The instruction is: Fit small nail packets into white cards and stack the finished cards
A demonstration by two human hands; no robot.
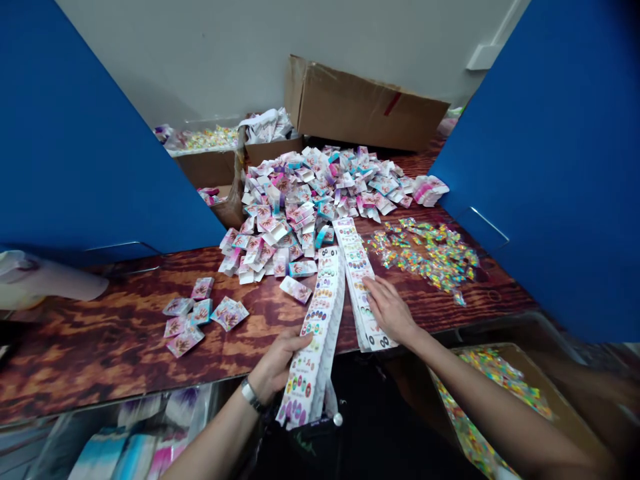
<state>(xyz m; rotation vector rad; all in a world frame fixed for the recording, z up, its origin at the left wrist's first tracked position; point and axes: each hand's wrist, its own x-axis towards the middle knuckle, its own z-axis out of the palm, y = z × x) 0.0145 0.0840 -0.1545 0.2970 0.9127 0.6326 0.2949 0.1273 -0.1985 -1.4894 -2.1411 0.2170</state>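
My left hand (275, 365) holds a long strip of printed cards (313, 373). My fingers (300, 340) close on it, and the strip hangs down past the front edge of the worktop (100, 340). The cards have rows of small colored ovals on them. A wristwatch (251, 393) sits on my left wrist.

My right hand (391, 310) is open. Its fingers lie flat on a second stack of printed strips (363, 287), and they do not grip it. This stack lies on the worktop, just beside the strip in my left hand.

Past my hands is a big heap of small pink, white and blue paper packets (310, 200). A few more packets (195, 320) lie apart on the left. On the right is a flat pile of tiny bright bits (425, 253). Behind the heap stands a brown cardboard box (365, 103) with its flap up. Below my right arm, a box (500, 400) holds more bright bits. Tall blue panels (550, 133) stand on both sides.
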